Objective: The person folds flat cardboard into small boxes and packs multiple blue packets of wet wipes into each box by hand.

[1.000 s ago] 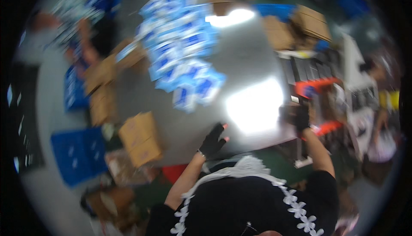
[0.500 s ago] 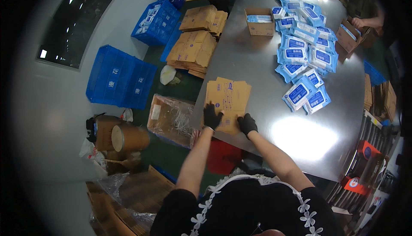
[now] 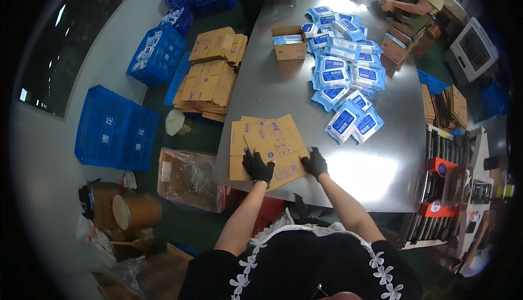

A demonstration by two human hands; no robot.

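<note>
Flattened cardboard cartons lie in a small stack at the table's near left edge, the top carton point(image 3: 280, 142) turned askew over the lower carton point(image 3: 237, 147). My left hand point(image 3: 258, 166), in a black glove, rests on the top carton with its fingers spread and thumb out. At that carton's right edge is my right hand point(image 3: 315, 164), also black-gloved, its thumb over the border and its fingers along the outer side. Beyond them, a heap of blue-and-white wipes packs point(image 3: 348, 74) spreads over the metal table point(image 3: 272, 93).
An open carton point(image 3: 290, 52) with packs inside stands past the heap's left side; another open carton point(image 3: 396, 44) is on its right. A co-worker point(image 3: 417, 5) stands at the far right. Left of the table are stacked flat cartons point(image 3: 204, 87), blue crates point(image 3: 117, 128) and a plastic-lined box point(image 3: 188, 180).
The top carton has turned askew on the stack, exposing more of the one beneath. My hands have moved farther apart. The whole view has shifted, showing more of the room's right side.
</note>
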